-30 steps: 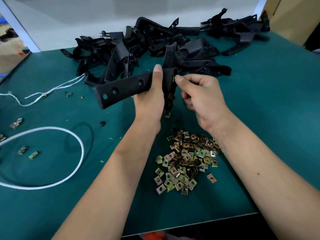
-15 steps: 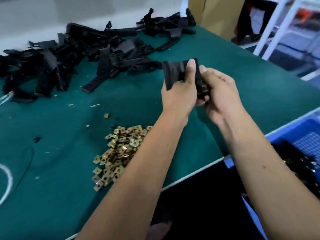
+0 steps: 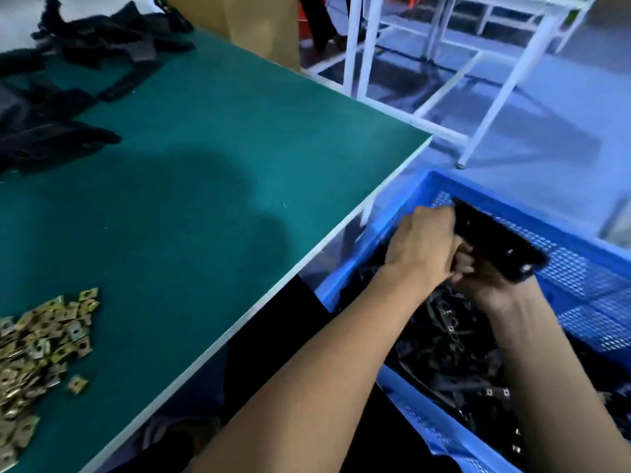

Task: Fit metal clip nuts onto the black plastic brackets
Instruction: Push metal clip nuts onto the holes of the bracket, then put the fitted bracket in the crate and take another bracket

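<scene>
Both hands hold one black plastic bracket (image 3: 496,242) over the blue crate (image 3: 587,264) to the right of the table. My left hand (image 3: 421,245) grips its near end with curled fingers. Below the bracket, my right hand (image 3: 485,279) is wrapped round its underside and partly hidden by it. Small metal clips show on the bracket's far end. Inside the crate lie several black brackets with clip nuts (image 3: 450,349). A heap of brass-coloured clip nuts (image 3: 41,346) sits on the green table at the lower left. More bare black brackets (image 3: 58,83) are piled at the table's far left.
The green table (image 3: 222,172) ends in a white edge running diagonally beside the crate. White metal frame legs (image 3: 505,80) stand on the grey floor behind the crate. A brown cardboard box (image 3: 259,25) stands at the table's far corner.
The view swung right. Both hands carried the bracket from above the table, past its edge, to over the blue crate. The clip nut heap now lies far left.
</scene>
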`<move>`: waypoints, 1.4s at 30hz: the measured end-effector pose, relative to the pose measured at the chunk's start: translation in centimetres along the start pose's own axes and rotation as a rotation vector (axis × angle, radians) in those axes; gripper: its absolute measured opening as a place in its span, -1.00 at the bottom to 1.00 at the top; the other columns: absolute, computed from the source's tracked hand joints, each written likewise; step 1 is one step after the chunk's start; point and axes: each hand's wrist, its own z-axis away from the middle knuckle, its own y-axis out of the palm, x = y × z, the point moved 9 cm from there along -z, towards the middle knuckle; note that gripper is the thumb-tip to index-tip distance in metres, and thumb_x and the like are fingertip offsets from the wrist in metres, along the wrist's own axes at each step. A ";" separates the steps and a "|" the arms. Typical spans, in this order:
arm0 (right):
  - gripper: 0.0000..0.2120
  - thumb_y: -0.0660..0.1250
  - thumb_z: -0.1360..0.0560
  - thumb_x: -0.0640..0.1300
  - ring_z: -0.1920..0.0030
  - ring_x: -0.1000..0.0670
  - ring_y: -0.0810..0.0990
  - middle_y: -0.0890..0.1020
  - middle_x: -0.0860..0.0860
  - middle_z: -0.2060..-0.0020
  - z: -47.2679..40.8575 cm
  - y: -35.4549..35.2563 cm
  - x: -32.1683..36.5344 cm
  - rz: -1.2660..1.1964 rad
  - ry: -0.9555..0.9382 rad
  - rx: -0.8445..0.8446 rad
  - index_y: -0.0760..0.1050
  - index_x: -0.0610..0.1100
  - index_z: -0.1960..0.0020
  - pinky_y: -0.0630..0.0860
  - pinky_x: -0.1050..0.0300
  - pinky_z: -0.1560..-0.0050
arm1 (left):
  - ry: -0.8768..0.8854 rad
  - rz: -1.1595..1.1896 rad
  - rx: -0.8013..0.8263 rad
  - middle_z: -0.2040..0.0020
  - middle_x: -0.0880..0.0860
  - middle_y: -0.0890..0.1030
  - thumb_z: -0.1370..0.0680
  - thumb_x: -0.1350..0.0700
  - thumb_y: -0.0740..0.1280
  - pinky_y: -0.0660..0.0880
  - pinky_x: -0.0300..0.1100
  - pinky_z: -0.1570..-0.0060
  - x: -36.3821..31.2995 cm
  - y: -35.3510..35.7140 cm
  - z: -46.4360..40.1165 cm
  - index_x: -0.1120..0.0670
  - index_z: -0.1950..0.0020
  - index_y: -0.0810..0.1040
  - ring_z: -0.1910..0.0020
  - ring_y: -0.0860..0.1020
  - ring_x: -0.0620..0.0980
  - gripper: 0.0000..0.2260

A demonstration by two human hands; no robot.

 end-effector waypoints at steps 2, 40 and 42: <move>-0.75 0.17 -0.59 -0.15 0.48 0.14 0.40 0.50 0.05 0.44 -0.4 -4.1 -2.1 -0.018 0.063 -0.145 0.46 -0.05 0.26 0.38 0.32 0.46 | -0.079 0.064 0.110 -0.01 0.31 0.66 -0.56 0.15 0.37 0.57 0.09 0.03 2.0 4.3 0.5 0.22 -0.05 0.60 -0.03 0.63 0.34 -0.84; -0.85 0.35 -0.44 -0.23 0.43 0.22 0.43 0.47 0.12 0.46 3.4 45.1 -14.9 1.360 -0.835 0.465 0.54 -0.08 0.29 0.33 0.41 0.37 | -0.409 0.022 -1.065 0.19 -0.14 0.64 -0.49 0.17 0.39 0.54 -0.11 0.00 21.5 -35.6 18.8 0.00 0.09 0.61 0.10 0.62 -0.09 -0.93; -0.90 0.40 -0.44 -0.23 0.22 0.22 0.62 0.63 0.08 0.28 4.4 49.4 -20.1 1.440 -0.821 0.622 0.64 -0.06 0.11 0.54 0.26 0.12 | -0.516 -0.038 -1.152 0.20 -0.14 0.62 -0.49 0.17 0.38 0.54 -0.13 0.02 24.9 -38.4 23.5 -0.01 0.07 0.62 0.10 0.61 -0.09 -0.91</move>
